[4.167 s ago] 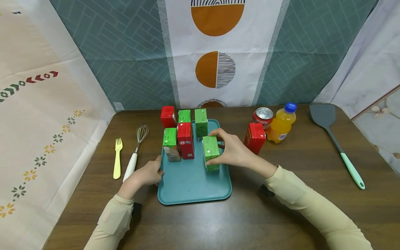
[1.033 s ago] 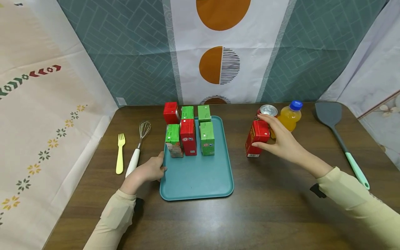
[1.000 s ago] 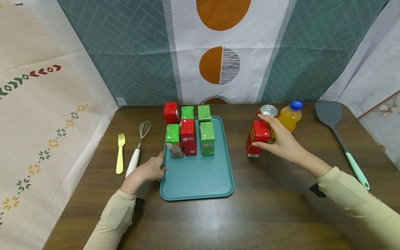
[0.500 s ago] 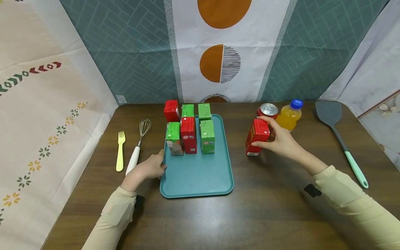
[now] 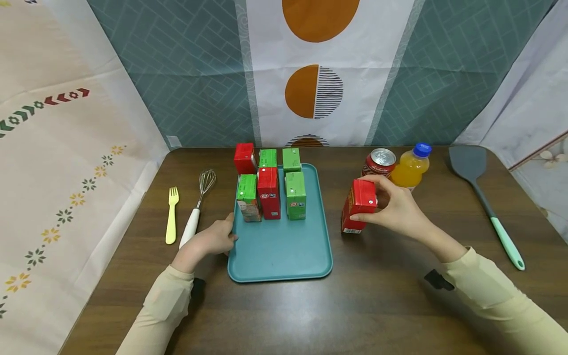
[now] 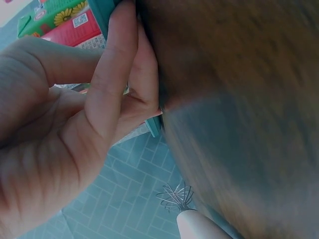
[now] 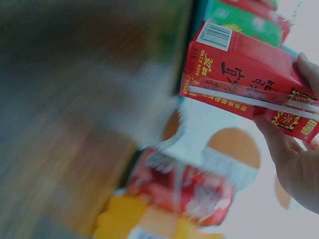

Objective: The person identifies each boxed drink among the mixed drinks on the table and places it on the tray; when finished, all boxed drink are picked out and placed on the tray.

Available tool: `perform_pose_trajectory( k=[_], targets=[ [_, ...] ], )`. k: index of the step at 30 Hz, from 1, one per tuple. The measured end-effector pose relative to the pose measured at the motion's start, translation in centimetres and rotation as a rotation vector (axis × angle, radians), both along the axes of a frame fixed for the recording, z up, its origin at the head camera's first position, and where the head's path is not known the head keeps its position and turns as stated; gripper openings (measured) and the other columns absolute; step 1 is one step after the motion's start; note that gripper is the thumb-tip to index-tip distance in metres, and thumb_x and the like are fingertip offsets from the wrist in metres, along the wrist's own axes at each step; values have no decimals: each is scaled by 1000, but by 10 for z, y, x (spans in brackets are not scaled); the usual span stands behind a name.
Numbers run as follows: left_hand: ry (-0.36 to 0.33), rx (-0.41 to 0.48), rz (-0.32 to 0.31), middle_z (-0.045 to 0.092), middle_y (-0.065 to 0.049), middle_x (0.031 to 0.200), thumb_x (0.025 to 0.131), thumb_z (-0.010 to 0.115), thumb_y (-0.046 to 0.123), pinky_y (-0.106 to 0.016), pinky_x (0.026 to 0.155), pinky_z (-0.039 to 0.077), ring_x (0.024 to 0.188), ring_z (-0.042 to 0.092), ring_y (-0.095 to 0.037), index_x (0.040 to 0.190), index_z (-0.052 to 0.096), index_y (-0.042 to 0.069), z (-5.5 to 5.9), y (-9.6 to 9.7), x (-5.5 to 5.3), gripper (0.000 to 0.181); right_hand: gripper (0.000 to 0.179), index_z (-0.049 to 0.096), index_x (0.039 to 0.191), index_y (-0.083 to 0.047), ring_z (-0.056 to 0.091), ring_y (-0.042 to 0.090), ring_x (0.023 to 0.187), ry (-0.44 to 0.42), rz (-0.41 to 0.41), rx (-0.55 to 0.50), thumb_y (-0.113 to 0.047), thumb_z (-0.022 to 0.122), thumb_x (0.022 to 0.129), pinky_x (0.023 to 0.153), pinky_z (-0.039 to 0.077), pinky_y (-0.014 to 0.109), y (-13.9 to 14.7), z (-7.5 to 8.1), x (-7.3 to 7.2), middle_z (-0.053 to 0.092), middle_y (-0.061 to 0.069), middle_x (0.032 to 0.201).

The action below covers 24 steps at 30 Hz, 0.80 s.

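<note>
My right hand (image 5: pixel 395 207) pinches a red drink carton (image 5: pixel 357 209) between thumb and fingers, upright, to the right of the tray. In the right wrist view, a wrapped straw runs along the side of this red carton (image 7: pixel 249 74); its bottom seems just off the table. My left hand (image 5: pixel 213 239) holds the left rim of a teal tray (image 5: pixel 279 251); in the left wrist view, the fingers (image 6: pixel 112 74) curl at the tray's edge (image 6: pixel 102 15). Toward the tray's back stand several drink cartons, including a red one (image 5: pixel 268 195) and a green one (image 5: pixel 296 197) in the front row.
A soda can (image 5: pixel 379 162) and an orange drink bottle (image 5: pixel 410 167) stand behind the right hand. A turner (image 5: pixel 483 202) lies far right. Left of the tray lie a whisk (image 5: pixel 195 212) and a yellow fork (image 5: pixel 171 217). Patterned cloth hangs behind the table.
The right hand let go of a green carton on the tray, which now stands farther back, and took hold of the red carton, moving it left and nearer. The left hand stays at the rim.
</note>
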<state>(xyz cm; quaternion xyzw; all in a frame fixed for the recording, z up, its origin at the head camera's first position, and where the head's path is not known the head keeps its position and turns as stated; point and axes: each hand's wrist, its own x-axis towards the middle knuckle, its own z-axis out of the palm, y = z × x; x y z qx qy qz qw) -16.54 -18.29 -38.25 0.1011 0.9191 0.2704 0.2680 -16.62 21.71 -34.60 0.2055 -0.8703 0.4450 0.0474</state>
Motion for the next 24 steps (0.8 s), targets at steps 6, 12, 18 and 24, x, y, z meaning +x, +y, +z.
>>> perform_pose_trajectory(
  k=[6,12,18,24],
  targets=[
    [-26,36,4,43,-42,125,94,44,0,-29,54,49,57,63,-17,140,-1,-20,1,-2,1,67,72,49,125,-16,62,9,96,9,86,-84,-13,87,64,72,54,26,-28,18,17,60,-1,115],
    [-25,38,-6,46,-43,120,95,44,1,-29,56,50,57,64,-19,139,0,-21,1,-2,-1,66,69,49,123,-15,61,12,100,4,198,-142,-13,86,64,76,54,29,-58,27,24,60,-1,114],
    [-37,40,3,37,-43,129,94,41,1,-29,60,51,59,65,-20,139,0,-21,1,-1,-3,64,68,48,122,-15,59,14,102,11,293,-120,-16,86,66,75,54,29,-88,25,23,59,0,115],
    [-49,31,10,36,-43,130,94,38,1,-29,59,51,58,65,-20,139,0,-21,2,-3,-3,63,69,47,122,-18,57,13,101,-28,343,-63,-22,86,65,73,54,28,-119,17,18,60,-3,111]
  ],
)
